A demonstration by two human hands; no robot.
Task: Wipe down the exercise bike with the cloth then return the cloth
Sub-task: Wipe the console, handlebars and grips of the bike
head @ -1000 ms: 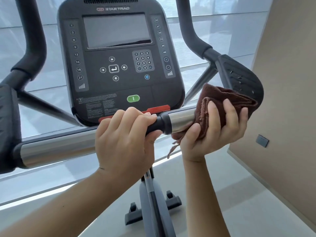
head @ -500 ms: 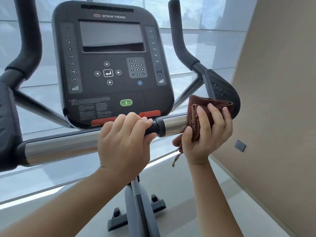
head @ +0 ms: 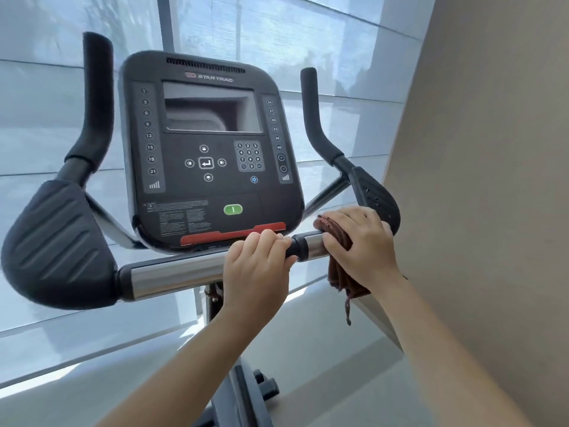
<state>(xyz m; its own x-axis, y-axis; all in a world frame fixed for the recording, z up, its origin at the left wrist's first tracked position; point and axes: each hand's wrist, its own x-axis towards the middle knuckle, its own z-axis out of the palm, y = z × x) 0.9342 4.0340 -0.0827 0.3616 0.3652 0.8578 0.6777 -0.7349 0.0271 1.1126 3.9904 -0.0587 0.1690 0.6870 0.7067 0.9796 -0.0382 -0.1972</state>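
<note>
Curling my right grip (head: 361, 241) round the folded dark-brown cloth (head: 337, 272) on the chrome steel handlebar (head: 172, 274), left grip (head: 257, 268) clasping the bar's middle, I risk the loose hanging folds slipping free.

1. Only one view was given, from a wide-angle camera worn on the person's head, so no second view shared any of the scene.
2. It stood on the rider's side of the dark grey exercise bike (head: 237, 392), facing forward and a little downward, almost square to the black rounded-square console panel (head: 212, 192), with the pale shaded window (head: 323, 41) behind.
3. It was near. The console filled the middle, and both forearms rose from the bottom edge to the left hand (head: 255, 266) and right hand (head: 361, 241) on the shiny chrome crossbar (head: 172, 275).
4. The black ribbed elbow pad (head: 55, 241) reached the left edge, and the plain beige wall (head: 492, 180) took up the right side.
</note>
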